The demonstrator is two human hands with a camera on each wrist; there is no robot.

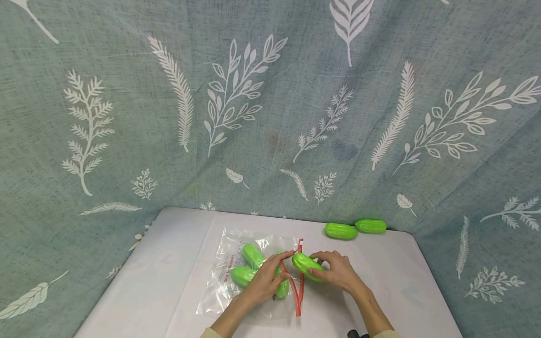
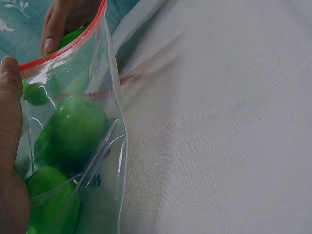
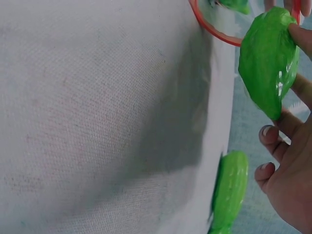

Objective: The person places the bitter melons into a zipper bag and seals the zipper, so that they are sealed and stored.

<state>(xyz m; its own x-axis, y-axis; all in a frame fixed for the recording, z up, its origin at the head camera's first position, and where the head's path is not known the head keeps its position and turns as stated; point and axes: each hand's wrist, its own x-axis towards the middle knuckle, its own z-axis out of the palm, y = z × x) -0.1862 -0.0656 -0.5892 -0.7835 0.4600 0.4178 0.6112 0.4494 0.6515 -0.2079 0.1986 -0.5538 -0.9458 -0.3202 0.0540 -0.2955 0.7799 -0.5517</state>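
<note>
A clear zip bag [image 1: 211, 293] lies on the table with its red-edged mouth [image 1: 300, 305] toward the right. Inside it are several green plastic cucumbers [image 1: 252, 256]. My left hand [image 1: 264, 280] reaches over the bag and holds the upper side of its mouth; in the left wrist view the thumb [image 2: 9, 73] is at the red edge. Between the thumb and fingers of my right hand [image 1: 341, 272] is another green cucumber [image 1: 305, 264], raised above the table. Its front end is right at the bag's mouth, which gapes in the right wrist view.
Two more cucumbers, one [image 1: 340, 231] beside the other [image 1: 371, 226], lie at the table's back right edge. A black object [image 1: 354, 334] shows at the bottom edge near the right forearm. Patterned green cloth [image 1: 270, 117] hangs behind the white table [image 1: 139, 286].
</note>
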